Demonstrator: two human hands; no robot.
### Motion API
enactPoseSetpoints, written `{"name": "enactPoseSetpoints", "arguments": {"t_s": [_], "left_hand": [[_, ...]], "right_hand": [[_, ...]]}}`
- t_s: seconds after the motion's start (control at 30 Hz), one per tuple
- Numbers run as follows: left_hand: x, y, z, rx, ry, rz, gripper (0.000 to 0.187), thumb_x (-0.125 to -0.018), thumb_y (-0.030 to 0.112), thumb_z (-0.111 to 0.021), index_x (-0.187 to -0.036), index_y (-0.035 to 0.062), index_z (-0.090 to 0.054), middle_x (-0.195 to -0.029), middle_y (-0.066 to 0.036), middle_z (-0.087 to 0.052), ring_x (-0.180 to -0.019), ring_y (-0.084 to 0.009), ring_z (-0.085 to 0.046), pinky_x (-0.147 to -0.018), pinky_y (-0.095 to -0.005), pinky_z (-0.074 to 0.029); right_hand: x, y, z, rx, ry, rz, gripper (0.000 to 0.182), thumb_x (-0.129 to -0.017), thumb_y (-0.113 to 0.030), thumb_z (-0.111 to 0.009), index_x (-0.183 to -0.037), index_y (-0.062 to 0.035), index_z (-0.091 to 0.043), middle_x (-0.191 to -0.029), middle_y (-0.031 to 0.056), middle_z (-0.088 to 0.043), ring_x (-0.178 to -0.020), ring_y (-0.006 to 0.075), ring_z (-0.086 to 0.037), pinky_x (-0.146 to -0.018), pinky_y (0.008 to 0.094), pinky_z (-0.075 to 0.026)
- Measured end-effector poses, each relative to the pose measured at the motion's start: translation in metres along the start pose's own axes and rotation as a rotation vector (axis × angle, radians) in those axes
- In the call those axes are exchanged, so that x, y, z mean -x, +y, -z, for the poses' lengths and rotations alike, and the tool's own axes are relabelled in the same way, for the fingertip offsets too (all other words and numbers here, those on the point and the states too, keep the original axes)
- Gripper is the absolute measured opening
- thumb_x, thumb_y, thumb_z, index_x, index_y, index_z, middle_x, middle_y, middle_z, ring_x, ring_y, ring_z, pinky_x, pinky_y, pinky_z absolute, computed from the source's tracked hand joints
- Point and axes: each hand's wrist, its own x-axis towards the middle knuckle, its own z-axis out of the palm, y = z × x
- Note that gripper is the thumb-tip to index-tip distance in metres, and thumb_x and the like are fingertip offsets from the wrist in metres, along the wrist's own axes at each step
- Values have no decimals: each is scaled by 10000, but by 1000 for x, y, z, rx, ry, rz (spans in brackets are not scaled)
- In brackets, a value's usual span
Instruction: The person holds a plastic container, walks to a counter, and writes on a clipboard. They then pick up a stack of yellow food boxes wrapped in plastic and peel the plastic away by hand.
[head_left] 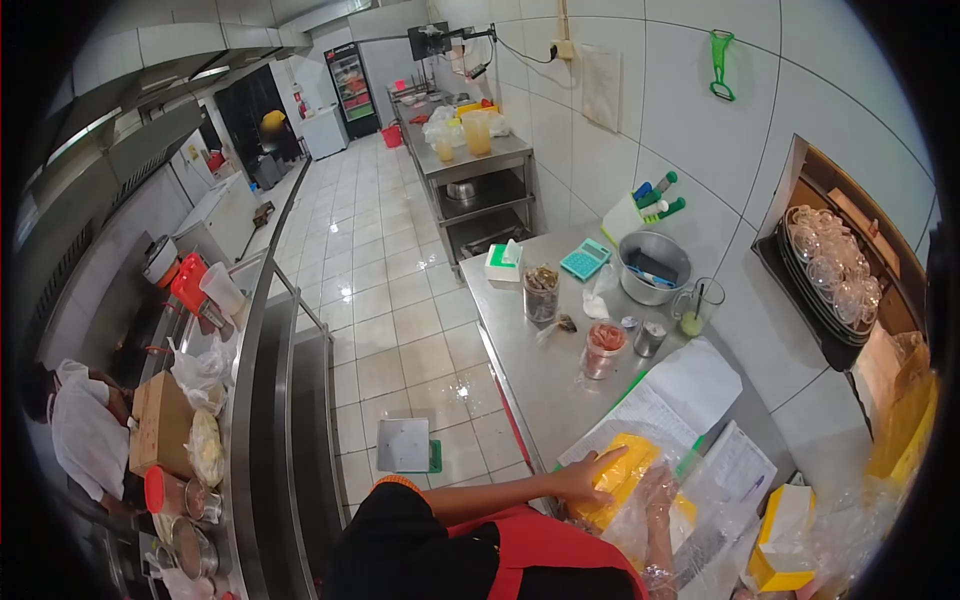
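Note:
A bright yellow packet (622, 474), with clear plastic (706, 497) around it, is in front of me at the near end of the steel table (535, 385). My left hand (588, 478) grips its left side, thumb and fingers closed on it. At the packet's right side, my right hand (657, 492) has its fingers bent against the yellow surface, partly covered by the see-through plastic. Papers (665, 400) with a green edge lie just beyond both hands. What is inside the packet is hidden.
Farther along the table stand a jar of red contents (604, 350), a can (650, 339), a dark-filled jar (541, 293), a metal pot (654, 268) and a calculator (586, 259). A yellow box (782, 540) is at right. Another person (85, 430) is at left.

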Motion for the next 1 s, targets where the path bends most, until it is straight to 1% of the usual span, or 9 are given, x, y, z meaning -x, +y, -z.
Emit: {"name": "enactPoseSetpoints", "arguments": {"t_s": [0.2, 0.27, 0.4, 0.47, 0.5, 0.57, 0.7, 0.9, 1.0], "left_hand": [[39, 36, 19, -36, 231, 23, 1078, -681, 465, -754, -1506, 261, -90, -1248, -273, -372, -1131, -472, -463, -999, -449, -372], [39, 38, 36, -74, 290, 7, 1078, -678, 465, -759, -1505, 259, -100, -1260, -270, -363, -1125, -474, -469, -999, -448, -374], [15, 13, 65, -31, 350, -106, 1062, -664, 528, -757, -1496, 266, -152, -1296, -324, -341, -1201, -497, -408, -1027, -452, -352], [-4, -13, 60, -314, 565, -201, 1030, -649, 521, -763, -1484, 266, -217, -1353, -309, -311, -1254, -482, -360, -1039, -476, -337], [-2, -10, 55, -315, 567, -208, 1030, -649, 521, -763, -1484, 266, -217, -1353, -309, -311, -1254, -482, -360, -1039, -476, -337], [3, 6, 45, -765, 601, 62, 954, -669, 503, -752, -1462, 232, -295, -1406, -270, -293, -1293, -471, -314, -1052, -499, -318], [12, -7, 45, -669, 569, 11, 836, -729, 378, -737, -1439, 172, -348, -1428, -253, -301, -1286, -454, -335, -1050, -505, -311], [37, -53, 72, -164, 727, -374, 561, -779, 192, -662, -1276, 18, -470, -1282, -206, -457, -1224, -364, -408, -1052, -468, -297], [46, -44, 87, -156, 778, -321, 454, -809, 138, -639, -1214, -3, -492, -1192, -166, -513, -1167, -325, -453, -1012, -430, -329]], "right_hand": [[-29, -43, -9, 572, -49, 290, 469, -883, -352, -574, -1150, 33, -577, -1025, 241, -637, -936, 377, -604, -871, 393, -449], [-30, -116, 0, 479, -23, 158, 406, -875, -322, -596, -1116, 4, -611, -1038, 238, -638, -947, 382, -599, -877, 390, -444], [-74, -81, -47, 455, -109, 138, 426, -854, -294, -635, -1201, -54, -578, -1139, 202, -619, -1028, 352, -581, -932, 464, -399], [-93, -17, -103, -109, 105, 286, 520, -831, -270, -664, -1296, -101, -506, -1232, 181, -570, -1121, 339, -540, -996, 517, -342], [-66, -39, -89, 652, 226, 509, 610, -829, -291, -658, -1362, -104, -426, -1307, 171, -513, -1199, 326, -490, -1045, 551, -283], [-39, -57, -83, 495, 188, 481, 606, -819, -282, -669, -1347, -85, -446, -1286, 184, -526, -1211, 342, -476, -1058, 531, -279], [-17, -63, -42, 621, 49, 502, 529, -814, -263, -689, -1254, -14, -534, -1198, 178, -589, -1196, 318, -505, -1032, 473, -359], [110, -49, 83, -624, 89, -322, 273, -871, -115, -617, -1095, 40, -608, -1030, 124, -650, -992, 199, -628, -884, 297, -499], [164, -59, 142, -230, 271, -291, 185, -913, -142, -586, -1028, -6, -634, -886, 58, -649, -803, 128, -612, -714, 269, -502]]}}
